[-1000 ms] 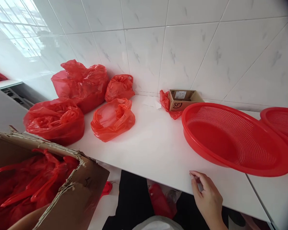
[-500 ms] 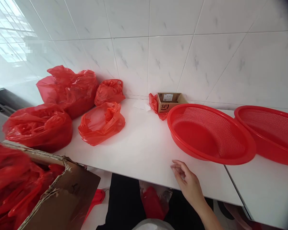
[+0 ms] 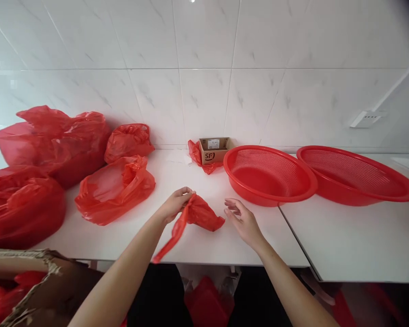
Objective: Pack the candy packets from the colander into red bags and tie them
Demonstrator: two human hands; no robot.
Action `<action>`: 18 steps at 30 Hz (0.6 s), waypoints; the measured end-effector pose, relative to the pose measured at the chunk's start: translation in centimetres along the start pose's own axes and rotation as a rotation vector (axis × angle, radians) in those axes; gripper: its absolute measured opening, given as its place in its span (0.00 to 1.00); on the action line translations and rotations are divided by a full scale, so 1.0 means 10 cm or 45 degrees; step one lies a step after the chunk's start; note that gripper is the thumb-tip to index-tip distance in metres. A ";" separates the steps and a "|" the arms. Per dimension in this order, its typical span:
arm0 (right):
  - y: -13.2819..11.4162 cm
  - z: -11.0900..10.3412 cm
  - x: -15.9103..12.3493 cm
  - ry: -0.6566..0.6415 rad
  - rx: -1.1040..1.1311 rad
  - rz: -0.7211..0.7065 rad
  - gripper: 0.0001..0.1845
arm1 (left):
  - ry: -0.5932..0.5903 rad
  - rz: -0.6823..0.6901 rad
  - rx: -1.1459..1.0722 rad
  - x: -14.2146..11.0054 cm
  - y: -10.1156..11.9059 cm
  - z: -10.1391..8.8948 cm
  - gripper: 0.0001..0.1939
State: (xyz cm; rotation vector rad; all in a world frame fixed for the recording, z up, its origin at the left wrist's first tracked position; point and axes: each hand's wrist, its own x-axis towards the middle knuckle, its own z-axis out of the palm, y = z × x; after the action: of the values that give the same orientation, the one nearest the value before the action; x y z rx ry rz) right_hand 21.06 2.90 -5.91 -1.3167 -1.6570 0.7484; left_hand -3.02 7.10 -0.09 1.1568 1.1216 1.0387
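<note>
Drooping over the counter [image 3: 211, 252], a red bag [image 3: 206, 215] is pinched by the left hand [image 3: 176, 204]; the right hand [image 3: 245, 225] is held just beside, half uncurled.

Your left hand [image 3: 177, 203] pinches a small knotted red plastic bag [image 3: 204, 215] above the white table [image 3: 357, 245]. Your right hand [image 3: 244, 223], fingers loosely spread, hovers just beside the bag's other end, near two red perforated basins [image 3: 252, 195]. Crumpled red bags [image 3: 119, 200] and a torn carton [image 3: 59, 288] lie leftward.
</note>
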 end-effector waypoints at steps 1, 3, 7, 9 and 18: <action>-0.05 0.01 0.01 0.010 0.023 -0.063 0.17 | -0.022 -0.004 0.009 0.08 -0.08 0.10 0.18; -0.17 0.06 0.05 0.041 0.023 -0.209 0.13 | -0.041 0.025 0.028 0.19 -0.18 0.21 0.18; -0.34 0.20 0.30 -0.030 -0.060 -0.470 0.25 | -0.077 0.193 0.086 0.28 -0.18 0.22 0.18; -0.37 0.29 0.49 -0.052 -0.116 -0.529 0.29 | -0.131 0.271 0.139 0.32 -0.16 0.15 0.20; -0.22 0.58 0.95 0.130 0.264 -0.321 0.09 | -0.129 0.389 0.415 0.44 -0.35 -0.02 0.18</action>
State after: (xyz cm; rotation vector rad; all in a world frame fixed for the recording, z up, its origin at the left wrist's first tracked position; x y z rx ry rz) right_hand 14.30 11.78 -4.12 -0.9642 -1.5808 0.6695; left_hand -2.46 11.06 -4.02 1.6626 1.0802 1.0363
